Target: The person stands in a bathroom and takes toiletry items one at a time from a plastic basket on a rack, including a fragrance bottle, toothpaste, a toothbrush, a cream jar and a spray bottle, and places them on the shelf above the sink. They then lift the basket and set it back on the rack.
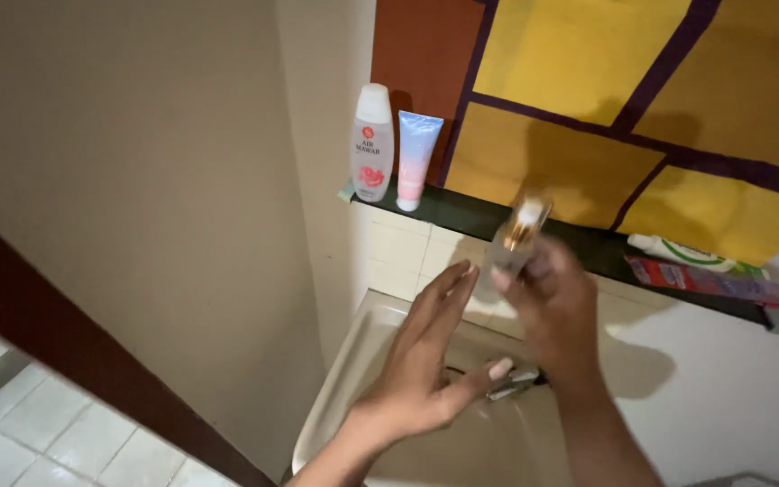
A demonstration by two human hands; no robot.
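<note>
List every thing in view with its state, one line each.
Small bottle: blurred, held up in the right hand over the sink.
Left hand: open, palm flat, empty.
White bottle: upright on the shelf, capped.
Blue and pink tube: standing on its cap.
Toothpaste tube: lying flat.
Red packet: lying flat.
Tap: no water seen running.

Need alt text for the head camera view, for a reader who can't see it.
Over a white sink, the right hand holds up a small blurred bottle beside the open, empty left hand. Behind, a dark ledge carries a white bottle, a pastel tube and flat-lying tubes.
</note>
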